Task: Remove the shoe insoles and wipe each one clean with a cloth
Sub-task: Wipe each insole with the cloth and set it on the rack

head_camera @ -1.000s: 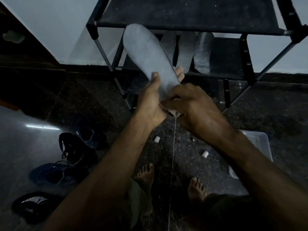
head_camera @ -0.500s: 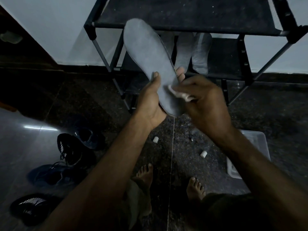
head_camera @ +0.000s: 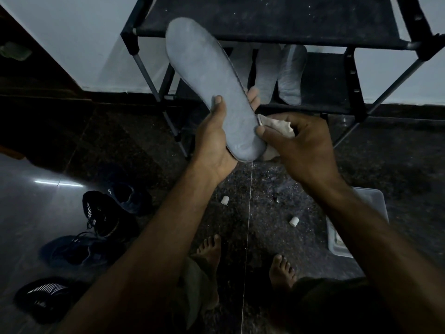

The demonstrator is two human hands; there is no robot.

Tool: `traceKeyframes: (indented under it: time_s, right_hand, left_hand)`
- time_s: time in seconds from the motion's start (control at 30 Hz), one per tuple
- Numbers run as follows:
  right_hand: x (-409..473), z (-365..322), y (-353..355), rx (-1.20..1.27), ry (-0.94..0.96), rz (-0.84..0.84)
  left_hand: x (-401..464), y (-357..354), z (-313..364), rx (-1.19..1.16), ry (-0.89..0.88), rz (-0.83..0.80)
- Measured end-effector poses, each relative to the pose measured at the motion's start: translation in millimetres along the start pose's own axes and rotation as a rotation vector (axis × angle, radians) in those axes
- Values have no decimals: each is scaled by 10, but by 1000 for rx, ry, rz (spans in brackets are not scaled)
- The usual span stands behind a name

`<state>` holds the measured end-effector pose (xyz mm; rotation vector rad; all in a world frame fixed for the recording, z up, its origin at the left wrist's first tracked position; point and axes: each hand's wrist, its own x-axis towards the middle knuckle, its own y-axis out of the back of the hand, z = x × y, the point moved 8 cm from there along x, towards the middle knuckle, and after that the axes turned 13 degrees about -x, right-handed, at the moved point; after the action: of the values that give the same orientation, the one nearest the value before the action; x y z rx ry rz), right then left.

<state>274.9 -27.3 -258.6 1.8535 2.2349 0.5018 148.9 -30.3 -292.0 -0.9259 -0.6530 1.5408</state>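
Left hand fingers gripping grey insole, right hand clutching cloth against heel, clear tub contents unclear

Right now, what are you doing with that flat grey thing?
A person is cleaning shoe insoles. The left hand holds a grey insole up by its heel end, and the right hand pinches a pale cloth against that end's edge. More insoles lean on the lower shelf of the black shoe rack behind. Dark shoes sit on the floor, left.
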Motion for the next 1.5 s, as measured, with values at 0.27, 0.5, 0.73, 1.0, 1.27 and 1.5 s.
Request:
traceKeyframes:
  time_s: [0.27, 0.5, 0.73, 1.0, 1.27, 1.5]
  right_hand:
    - [-1, -178, 165, -373, 310, 216]
    - [-110, -297, -205, -790, 560, 99]
    - [-186, -330, -288, -729, 566, 1]
    - [-79, -237, -126, -733, 461, 93]
    - [-152, -380, -291, -668, 538, 10]
    - [-208, -308, -281, -732, 556, 7]
  left_hand:
    - [-11, -20, -117, -38, -9, 21]
    - [28, 33, -96, -68, -32, 49]
    - [-3, 45, 8, -48, -80, 51]
    - [0, 18, 1, -35, -71, 10]
    - [-38, -31, 36, -46, -46, 24]
    - [-14, 9, 73, -43, -59, 8]
